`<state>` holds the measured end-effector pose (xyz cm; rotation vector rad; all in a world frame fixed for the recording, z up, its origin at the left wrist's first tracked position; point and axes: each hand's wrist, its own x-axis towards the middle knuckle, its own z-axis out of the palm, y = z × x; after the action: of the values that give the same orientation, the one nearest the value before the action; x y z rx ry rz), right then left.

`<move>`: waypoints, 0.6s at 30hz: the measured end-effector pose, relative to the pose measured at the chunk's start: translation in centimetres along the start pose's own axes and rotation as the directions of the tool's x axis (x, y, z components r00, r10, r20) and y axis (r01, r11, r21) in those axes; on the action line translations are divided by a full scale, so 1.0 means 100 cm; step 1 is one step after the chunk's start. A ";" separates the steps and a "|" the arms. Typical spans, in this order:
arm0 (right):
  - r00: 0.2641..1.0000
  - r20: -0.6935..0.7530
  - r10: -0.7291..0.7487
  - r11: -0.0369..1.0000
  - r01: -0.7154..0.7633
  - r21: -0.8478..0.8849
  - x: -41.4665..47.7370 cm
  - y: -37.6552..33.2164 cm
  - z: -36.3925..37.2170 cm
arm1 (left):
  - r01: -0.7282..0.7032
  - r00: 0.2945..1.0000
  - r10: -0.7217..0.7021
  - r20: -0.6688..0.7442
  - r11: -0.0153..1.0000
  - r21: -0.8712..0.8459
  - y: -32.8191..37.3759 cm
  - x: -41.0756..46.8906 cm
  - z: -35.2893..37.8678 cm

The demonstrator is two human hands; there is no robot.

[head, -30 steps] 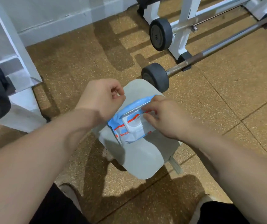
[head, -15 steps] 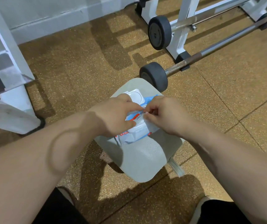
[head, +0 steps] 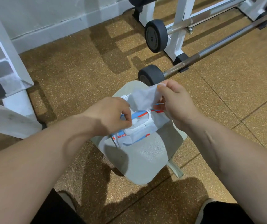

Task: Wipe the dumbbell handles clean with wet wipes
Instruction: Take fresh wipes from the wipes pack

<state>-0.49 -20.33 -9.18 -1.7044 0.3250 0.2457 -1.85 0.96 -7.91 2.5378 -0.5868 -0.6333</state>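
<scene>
On the grey seat (head: 145, 159), the left hand (head: 110, 115) grips the wipe pack (head: 139, 130) while the right hand (head: 176, 101) pinches a wipe (head: 144, 97), seemingly half out — the dumbbell handle (head: 218, 45) beyond is not yet wiped.

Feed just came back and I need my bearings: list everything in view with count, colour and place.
wet wipe: one, white, partly out of the pack
wipe pack: one, blue, white and red, on the seat
padded seat: one, grey, centre, under the pack
weighted bars: two, chrome with black end weights, upper right
rack frame: one, white, upper right, between the bars
second frame: one, white, left edge
floor: brown, speckled
shoes: two, pale, bottom edge
left hand: grips the pack by its opening
right hand: pinches the wipe above the pack
</scene>
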 end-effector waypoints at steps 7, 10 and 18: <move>0.988 -0.085 -0.127 0.991 0.130 0.033 0.000 -0.022 -0.012 | 0.146 0.942 -0.118 -0.314 0.987 0.066 0.001 0.006 -0.001; 0.981 -0.078 -0.179 0.984 0.179 -0.010 0.001 -0.024 -0.023 | 0.316 0.904 -0.287 -0.318 0.948 0.044 0.005 0.011 -0.001; 0.986 -0.097 -0.134 0.985 0.143 0.099 -0.004 -0.022 -0.039 | 0.274 0.919 -0.189 -0.346 0.937 0.217 0.034 0.022 0.011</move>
<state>-0.16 -23.82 -6.44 -1.6285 0.2795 0.0484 -1.58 -3.23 -7.71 2.9060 -0.2661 -0.2155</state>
